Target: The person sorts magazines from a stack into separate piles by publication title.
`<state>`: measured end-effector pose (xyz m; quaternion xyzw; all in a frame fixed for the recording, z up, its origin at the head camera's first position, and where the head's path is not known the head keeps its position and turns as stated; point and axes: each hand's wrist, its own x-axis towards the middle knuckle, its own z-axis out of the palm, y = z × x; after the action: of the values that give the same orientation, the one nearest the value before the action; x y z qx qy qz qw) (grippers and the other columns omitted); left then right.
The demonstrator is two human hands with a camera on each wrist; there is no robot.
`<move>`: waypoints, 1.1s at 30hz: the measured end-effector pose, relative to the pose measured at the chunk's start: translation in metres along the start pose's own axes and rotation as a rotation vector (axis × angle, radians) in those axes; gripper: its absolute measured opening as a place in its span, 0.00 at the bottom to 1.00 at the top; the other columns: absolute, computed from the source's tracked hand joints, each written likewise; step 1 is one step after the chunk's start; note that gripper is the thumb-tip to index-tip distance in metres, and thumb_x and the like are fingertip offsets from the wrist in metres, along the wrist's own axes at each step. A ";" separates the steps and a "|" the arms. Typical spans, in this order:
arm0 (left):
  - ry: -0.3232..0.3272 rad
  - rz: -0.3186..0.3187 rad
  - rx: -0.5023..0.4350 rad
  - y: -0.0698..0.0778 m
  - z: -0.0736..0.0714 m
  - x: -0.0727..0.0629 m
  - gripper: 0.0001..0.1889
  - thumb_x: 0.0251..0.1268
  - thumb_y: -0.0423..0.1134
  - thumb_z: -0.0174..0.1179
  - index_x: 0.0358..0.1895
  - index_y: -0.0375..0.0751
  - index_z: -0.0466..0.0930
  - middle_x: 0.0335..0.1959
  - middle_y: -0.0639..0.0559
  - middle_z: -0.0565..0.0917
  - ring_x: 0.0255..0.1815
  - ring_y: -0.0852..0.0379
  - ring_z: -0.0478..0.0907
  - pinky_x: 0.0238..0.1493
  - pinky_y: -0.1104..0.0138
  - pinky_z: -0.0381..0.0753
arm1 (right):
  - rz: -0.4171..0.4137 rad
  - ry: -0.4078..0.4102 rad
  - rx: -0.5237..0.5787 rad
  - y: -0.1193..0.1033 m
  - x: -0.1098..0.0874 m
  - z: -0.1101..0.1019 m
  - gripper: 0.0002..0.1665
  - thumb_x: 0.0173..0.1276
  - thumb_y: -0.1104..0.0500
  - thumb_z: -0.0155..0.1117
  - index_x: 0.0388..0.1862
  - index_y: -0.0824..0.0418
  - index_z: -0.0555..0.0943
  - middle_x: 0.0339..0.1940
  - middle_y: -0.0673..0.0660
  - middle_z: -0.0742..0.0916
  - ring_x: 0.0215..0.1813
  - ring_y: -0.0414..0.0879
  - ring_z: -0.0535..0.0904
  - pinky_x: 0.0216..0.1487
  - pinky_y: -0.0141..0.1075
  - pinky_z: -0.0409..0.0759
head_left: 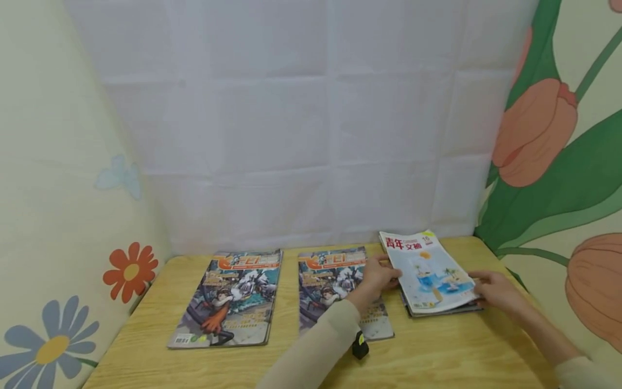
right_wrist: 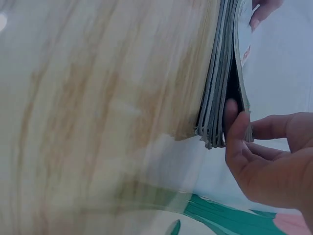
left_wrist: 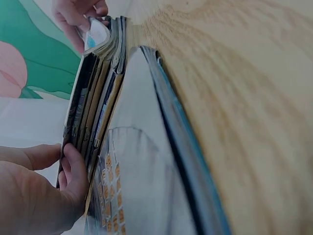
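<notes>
A white magazine [head_left: 427, 273] with red title characters and a beach picture lies on top of a stack of magazines [left_wrist: 95, 103] at the right of the table. My right hand [head_left: 498, 290] pinches its right edge; in the right wrist view, fingers reach under it and the thumb is on top, with a gap opened above the magazines beneath. At the opposite edge, my left hand [head_left: 381, 276] pinches the top magazine, thumb above and fingers against the side of the stack. The magazine bends upward near the right hand.
Dark comic-style magazines [head_left: 330, 275] lie in the middle, partly behind my left forearm. Matching magazines [head_left: 238, 302] lie further left. The wooden table [head_left: 418, 356] meets a white cloth backdrop [head_left: 272, 135]. A small black block [head_left: 360, 347] shows beside the left sleeve.
</notes>
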<state>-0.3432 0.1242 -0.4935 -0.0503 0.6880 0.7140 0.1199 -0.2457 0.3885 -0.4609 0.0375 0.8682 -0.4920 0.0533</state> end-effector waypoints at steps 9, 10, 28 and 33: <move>-0.049 -0.011 0.007 0.002 -0.031 -0.011 0.27 0.63 0.24 0.67 0.66 0.34 0.74 0.37 0.45 0.84 0.32 0.50 0.85 0.35 0.60 0.87 | -0.163 0.090 -0.413 -0.023 -0.003 0.009 0.20 0.73 0.65 0.57 0.52 0.84 0.77 0.44 0.74 0.84 0.46 0.66 0.80 0.39 0.52 0.82; -0.065 -0.004 0.016 0.002 -0.035 -0.012 0.27 0.64 0.25 0.66 0.67 0.34 0.74 0.37 0.45 0.84 0.34 0.49 0.85 0.35 0.60 0.88 | -0.175 0.097 -0.429 -0.025 -0.003 0.010 0.20 0.73 0.64 0.57 0.52 0.84 0.77 0.45 0.75 0.83 0.47 0.68 0.80 0.40 0.54 0.82; -0.117 0.097 0.134 0.019 -0.116 -0.050 0.19 0.73 0.32 0.58 0.64 0.38 0.77 0.46 0.39 0.82 0.39 0.44 0.83 0.39 0.55 0.87 | -0.278 0.057 -0.368 -0.078 -0.001 0.055 0.19 0.73 0.63 0.59 0.56 0.77 0.80 0.49 0.70 0.85 0.48 0.62 0.81 0.46 0.54 0.81; -0.090 0.156 0.234 0.024 -0.140 -0.065 0.20 0.72 0.31 0.57 0.65 0.37 0.77 0.45 0.44 0.82 0.40 0.44 0.83 0.39 0.55 0.86 | -0.283 -0.002 -0.301 -0.087 0.001 0.074 0.20 0.75 0.62 0.58 0.58 0.75 0.79 0.49 0.67 0.86 0.45 0.56 0.83 0.41 0.46 0.82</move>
<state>-0.2992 -0.0220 -0.4616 0.0497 0.7623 0.6375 0.1000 -0.2528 0.2801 -0.4250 -0.0937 0.9285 -0.3593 -0.0106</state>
